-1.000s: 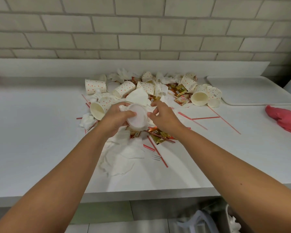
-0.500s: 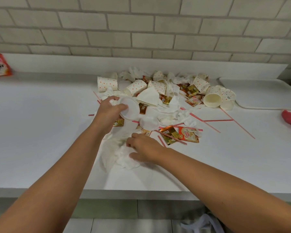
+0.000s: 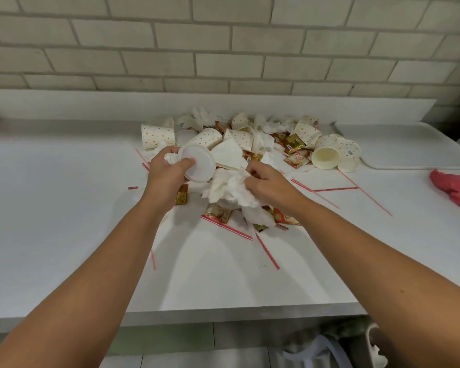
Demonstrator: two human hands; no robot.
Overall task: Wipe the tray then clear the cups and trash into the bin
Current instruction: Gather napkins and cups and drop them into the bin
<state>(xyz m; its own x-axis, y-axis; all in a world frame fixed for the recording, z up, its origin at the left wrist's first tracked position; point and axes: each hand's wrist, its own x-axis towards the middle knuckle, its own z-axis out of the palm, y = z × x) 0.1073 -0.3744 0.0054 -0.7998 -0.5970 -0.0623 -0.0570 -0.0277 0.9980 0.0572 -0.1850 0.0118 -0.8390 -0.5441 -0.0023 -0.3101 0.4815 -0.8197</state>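
White paper napkins [image 3: 230, 191] are being bunched up in the middle of the frame, where the right hand [image 3: 268, 187] is pinching them with its fingers curled and clamped on the wad, lifting it just off the counter [image 3: 64, 208]. The left hand [image 3: 168, 172], just beside it, is gripping a round plastic lid [image 3: 200, 166] together with a small ball of tissue, thumb across the lid's face and fingers closed behind it. The tray [image 3: 398, 144] is lying bare at the upper right, with a pink cloth [image 3: 454, 189] resting near it at the right edge, so the wiping is looking finished, though its surface is too far off to judge. The clearing is looking barely started: the dotted cups [image 3: 206, 138] are all lying tipped in a heap at the upper centre, sachets [image 3: 292, 142] are mixed in among them, and red straws [image 3: 226, 227] are lying scattered toward the near edge. What may be the bin [image 3: 316, 351] is showing under the counter at the lower right; nothing in either hand is over it yet.
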